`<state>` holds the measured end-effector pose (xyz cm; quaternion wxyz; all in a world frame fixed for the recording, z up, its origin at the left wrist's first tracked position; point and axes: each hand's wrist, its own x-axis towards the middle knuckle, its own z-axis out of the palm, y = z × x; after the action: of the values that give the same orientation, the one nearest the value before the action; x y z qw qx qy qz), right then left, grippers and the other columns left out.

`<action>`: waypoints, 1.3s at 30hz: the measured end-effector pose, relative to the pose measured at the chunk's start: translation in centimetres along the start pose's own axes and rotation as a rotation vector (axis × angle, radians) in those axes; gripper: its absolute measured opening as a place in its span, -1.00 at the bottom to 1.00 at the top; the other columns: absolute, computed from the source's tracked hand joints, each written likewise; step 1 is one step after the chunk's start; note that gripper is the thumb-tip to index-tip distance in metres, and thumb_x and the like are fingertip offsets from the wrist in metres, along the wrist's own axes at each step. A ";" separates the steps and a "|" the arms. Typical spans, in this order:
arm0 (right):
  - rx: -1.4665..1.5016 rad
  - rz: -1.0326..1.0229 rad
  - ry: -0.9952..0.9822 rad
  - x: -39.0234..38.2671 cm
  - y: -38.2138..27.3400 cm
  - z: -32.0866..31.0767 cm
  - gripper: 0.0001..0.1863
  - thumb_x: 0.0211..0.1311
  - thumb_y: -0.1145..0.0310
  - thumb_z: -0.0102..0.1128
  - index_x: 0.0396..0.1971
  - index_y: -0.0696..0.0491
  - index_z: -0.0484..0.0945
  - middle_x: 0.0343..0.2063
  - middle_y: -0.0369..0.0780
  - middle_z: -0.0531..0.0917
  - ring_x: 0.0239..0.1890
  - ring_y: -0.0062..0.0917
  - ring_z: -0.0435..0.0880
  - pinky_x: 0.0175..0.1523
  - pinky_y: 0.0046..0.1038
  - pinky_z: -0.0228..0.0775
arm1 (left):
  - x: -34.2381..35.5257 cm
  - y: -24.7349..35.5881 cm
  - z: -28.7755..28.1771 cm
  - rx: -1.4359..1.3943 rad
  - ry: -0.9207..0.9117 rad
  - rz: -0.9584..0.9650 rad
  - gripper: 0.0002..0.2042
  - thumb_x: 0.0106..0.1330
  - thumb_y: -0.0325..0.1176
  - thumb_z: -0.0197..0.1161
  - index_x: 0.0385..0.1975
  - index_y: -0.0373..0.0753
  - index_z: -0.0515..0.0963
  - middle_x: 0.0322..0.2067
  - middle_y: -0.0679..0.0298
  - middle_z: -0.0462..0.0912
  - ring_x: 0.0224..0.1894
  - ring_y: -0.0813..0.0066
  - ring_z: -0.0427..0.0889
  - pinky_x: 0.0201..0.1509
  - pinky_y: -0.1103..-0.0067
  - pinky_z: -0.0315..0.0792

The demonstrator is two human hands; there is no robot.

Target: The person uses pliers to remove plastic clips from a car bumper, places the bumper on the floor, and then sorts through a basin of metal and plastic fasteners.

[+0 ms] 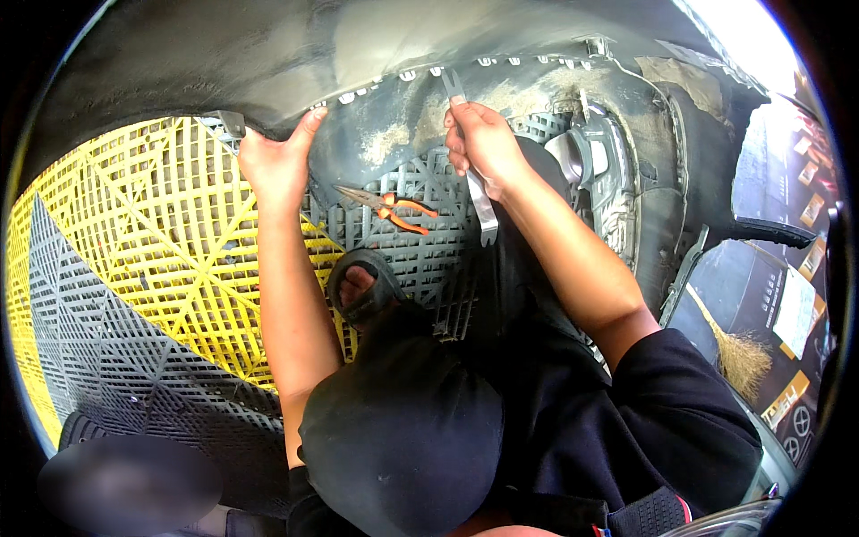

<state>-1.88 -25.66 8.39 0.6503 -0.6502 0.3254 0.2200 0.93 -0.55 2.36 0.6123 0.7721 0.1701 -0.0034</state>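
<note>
A dark, dusty curved plastic panel with a row of pale clips along its edge stretches across the upper middle. My left hand grips the panel's edge, its thumb pressed beside the clips. My right hand is closed around a flat metal pry bar, whose forked upper tip meets the clip row. Orange-handled long-nose pliers lie below the panel on the grating mat, between my two hands.
Yellow and grey grating mat covers the floor at left. My sandalled foot is beneath my arms. At right are a light fitting in the dark bodywork, cardboard boxes and a straw broom.
</note>
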 end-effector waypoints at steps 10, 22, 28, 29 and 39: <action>0.046 -0.022 0.004 2.1 4.5 -0.1 -0.64 0.59 -0.03 -0.06 -0.28 -0.05 0.43 -0.54 -0.41 0.38 -0.57 -0.72 0.30 -0.46 -0.59 0.23 | 0.2 0.0 0.2 -0.009 0.000 0.017 -0.53 0.08 -0.29 0.65 -0.07 -0.37 0.63 -0.11 0.17 0.76 -0.10 0.42 0.67 0.11 0.48 0.51; 0.080 -0.168 0.056 5.2 7.1 -0.3 -0.60 0.59 -0.01 -0.03 -0.35 -0.01 0.46 -0.51 -0.41 0.45 -0.52 -0.74 0.36 -0.43 -0.63 0.25 | 0.9 -2.3 0.8 -0.082 0.015 0.090 -0.55 0.11 -0.45 0.62 -0.02 -0.39 0.59 -0.10 0.21 0.73 -0.09 0.47 0.66 0.11 0.53 0.50; 0.097 -0.233 0.082 5.5 7.3 0.2 -0.61 0.59 0.00 -0.04 -0.36 -0.02 0.44 -0.53 -0.43 0.42 -0.54 -0.77 0.31 -0.46 -0.64 0.18 | 0.7 -1.6 0.7 -0.046 0.027 0.077 -0.52 0.11 -0.44 0.62 0.00 -0.40 0.58 -0.06 0.19 0.71 -0.06 0.45 0.64 0.15 0.52 0.48; 0.087 -0.246 0.080 5.5 7.2 0.2 -0.62 0.59 -0.01 -0.04 -0.35 -0.04 0.43 -0.55 -0.44 0.39 -0.57 -0.77 0.26 -0.50 -0.65 0.11 | 0.7 -1.5 0.7 -0.046 0.027 0.075 -0.52 0.11 -0.43 0.62 0.01 -0.40 0.58 -0.06 0.19 0.71 -0.06 0.45 0.64 0.16 0.52 0.48; 0.126 -0.209 0.095 5.0 6.7 1.0 -0.61 0.59 -0.04 -0.05 -0.36 -0.05 0.41 -0.57 -0.43 0.38 -0.61 -0.76 0.24 -0.56 -0.64 0.05 | 0.2 -2.0 1.1 -0.150 0.039 0.104 -0.53 0.09 -0.45 0.63 -0.02 -0.37 0.58 -0.09 0.21 0.73 -0.08 0.48 0.64 0.11 0.53 0.51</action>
<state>-3.03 -24.94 0.08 0.6931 -0.6481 0.2997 0.0990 0.83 -1.16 0.10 0.6642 0.7319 0.1416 0.0559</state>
